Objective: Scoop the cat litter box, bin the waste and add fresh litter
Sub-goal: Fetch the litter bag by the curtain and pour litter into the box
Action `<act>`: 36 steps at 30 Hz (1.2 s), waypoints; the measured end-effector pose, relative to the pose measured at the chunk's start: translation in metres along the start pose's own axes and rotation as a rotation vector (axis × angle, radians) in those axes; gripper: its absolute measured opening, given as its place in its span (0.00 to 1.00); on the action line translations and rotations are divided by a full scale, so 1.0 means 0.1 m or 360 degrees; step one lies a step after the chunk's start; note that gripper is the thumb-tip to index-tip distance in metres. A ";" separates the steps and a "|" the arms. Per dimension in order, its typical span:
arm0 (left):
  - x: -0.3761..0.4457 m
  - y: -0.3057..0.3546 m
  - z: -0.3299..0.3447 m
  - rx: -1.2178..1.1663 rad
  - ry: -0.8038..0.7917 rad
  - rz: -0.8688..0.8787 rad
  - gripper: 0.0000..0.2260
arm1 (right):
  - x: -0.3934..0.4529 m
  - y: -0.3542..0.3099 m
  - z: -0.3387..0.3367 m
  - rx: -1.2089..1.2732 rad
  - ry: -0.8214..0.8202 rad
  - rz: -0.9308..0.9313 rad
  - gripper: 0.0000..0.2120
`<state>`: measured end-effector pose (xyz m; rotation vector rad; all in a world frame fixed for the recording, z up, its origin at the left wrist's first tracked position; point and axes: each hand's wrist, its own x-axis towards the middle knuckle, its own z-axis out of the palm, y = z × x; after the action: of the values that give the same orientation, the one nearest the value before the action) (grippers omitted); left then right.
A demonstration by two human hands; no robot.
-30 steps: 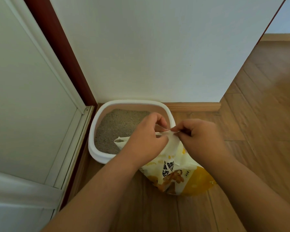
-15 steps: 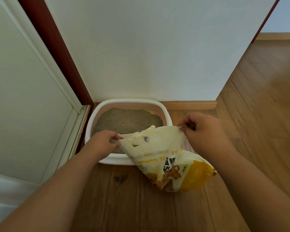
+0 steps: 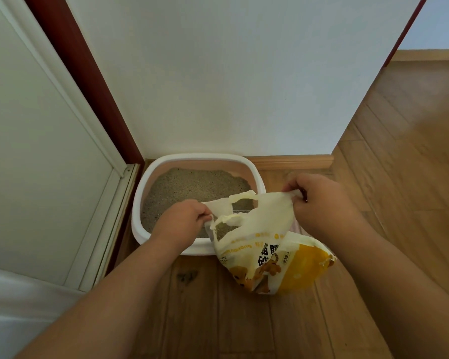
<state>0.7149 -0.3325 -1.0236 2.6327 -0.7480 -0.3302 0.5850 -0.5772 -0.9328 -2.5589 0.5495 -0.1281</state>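
The litter box (image 3: pixel 260 186), a white-rimmed tray in the centre of the frame against the wall, sits on the wooden floor (image 3: pixel 244 320) and holds a bed of grey litter (image 3: pixel 192 185) with no clumps showing on the part in view. No scoop or bin appears, so the scooping and binning look finished, though that is a judgement. What remains is the fresh litter: the bag (image 3: pixel 265 244), lower right of the box, leans over its near rim with its torn top held wide, and nothing is pouring yet.

The left hand (image 3: pixel 184 221) has its fingers pinching one torn flap of the bag's mouth; the right hand (image 3: pixel 319 200) pinches the opposite corner, pulling it apart.

The bag is cream and yellow, printed with large black Chinese characters and a cartoon orange cat. Small Latin lettering runs along its side, too small to read.
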 end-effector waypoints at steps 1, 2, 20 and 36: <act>0.00 0.03 -0.01 0.0003 0.0014 0.0008 0.08 | 0.01 0.02 -0.01 -0.0029 -0.0001 0.0021 0.16; -0.01 0.06 -0.01 -0.0006 0.0035 0.0014 0.08 | 0.02 0.04 -0.03 -0.0052 0.0008 0.0051 0.16; -0.12 0.59 -0.13 -0.0222 0.0380 0.0280 0.07 | 0.00 0.24 -0.44 -0.0660 -0.0086 0.0307 0.24; -0.26 0.95 -0.14 -0.0194 0.0494 0.0487 0.08 | 0.07 0.05 -0.01 -0.0722 -0.0386 0.0097 0.11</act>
<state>0.6551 -0.3889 -0.9679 2.3325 -0.9686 0.1126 0.5893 -0.5842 -0.9343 -2.9292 0.6166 0.3648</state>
